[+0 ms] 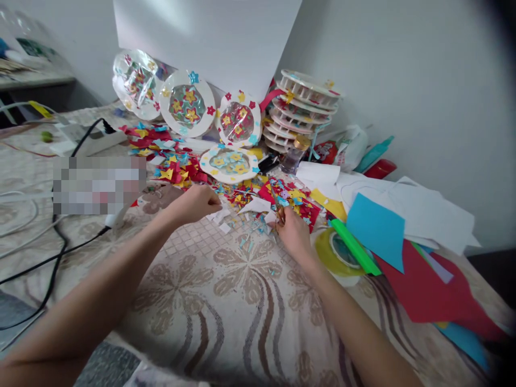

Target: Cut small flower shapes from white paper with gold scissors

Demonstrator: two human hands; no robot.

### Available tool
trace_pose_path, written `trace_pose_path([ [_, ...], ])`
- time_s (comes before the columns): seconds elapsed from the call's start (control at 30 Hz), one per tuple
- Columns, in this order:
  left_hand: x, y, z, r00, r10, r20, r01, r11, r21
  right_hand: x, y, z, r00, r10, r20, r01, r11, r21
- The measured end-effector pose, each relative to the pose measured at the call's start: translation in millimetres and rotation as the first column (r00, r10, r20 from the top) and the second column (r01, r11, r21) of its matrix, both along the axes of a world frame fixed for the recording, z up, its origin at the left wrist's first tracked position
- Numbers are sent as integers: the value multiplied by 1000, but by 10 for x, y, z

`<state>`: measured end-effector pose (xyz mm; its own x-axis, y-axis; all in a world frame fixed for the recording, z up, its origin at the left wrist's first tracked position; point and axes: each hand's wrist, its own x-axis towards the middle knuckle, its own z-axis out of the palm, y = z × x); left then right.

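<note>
My left hand is closed above the table, at the near edge of the paper scraps; whatever its fingers may hold is hidden. To the right, my right hand grips a pair of scissors, blades pointing away from me. A white paper piece lies between the hands. Beyond them spreads a heap of red, yellow and blue paper cuttings, some star-shaped. Behind the heap a flat white frame with yellow and blue stars rests on the table.
Round star-decorated frames lean against a white board, beside a stack of white rings. Yellow tape, a green strip and coloured sheets lie right. Cables and a power strip occupy the left.
</note>
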<state>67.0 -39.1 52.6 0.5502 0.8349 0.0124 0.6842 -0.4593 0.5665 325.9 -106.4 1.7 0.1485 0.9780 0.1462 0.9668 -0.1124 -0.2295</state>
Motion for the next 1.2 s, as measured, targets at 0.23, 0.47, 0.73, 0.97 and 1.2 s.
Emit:
trace_pose_path([
  [0.23, 4, -20, -7, 997, 80, -9, -80, 997, 15, -31, -43, -4, 999, -5, 46, 3, 999, 35],
  [0.47, 4, -42, 31, 989, 137, 47, -139, 989, 47, -120, -91, 28, 992, 50, 115, -47, 998, -29],
  [0.73, 124, -59, -117, 912, 130, 389, -52, 978, -204, 63, -159, -9, 991, 42, -129, -38, 999, 37],
  [0.97, 463, -307, -231, 761, 188, 621, 207, 837, -507, 113, -428, 78, 703, 184, -687, -190, 979, 68],
  [1.2, 678, -551, -368, 636, 413, 652, 234, 701, -674, 15, -543, 42, 552, 172, -816, -154, 983, 103],
])
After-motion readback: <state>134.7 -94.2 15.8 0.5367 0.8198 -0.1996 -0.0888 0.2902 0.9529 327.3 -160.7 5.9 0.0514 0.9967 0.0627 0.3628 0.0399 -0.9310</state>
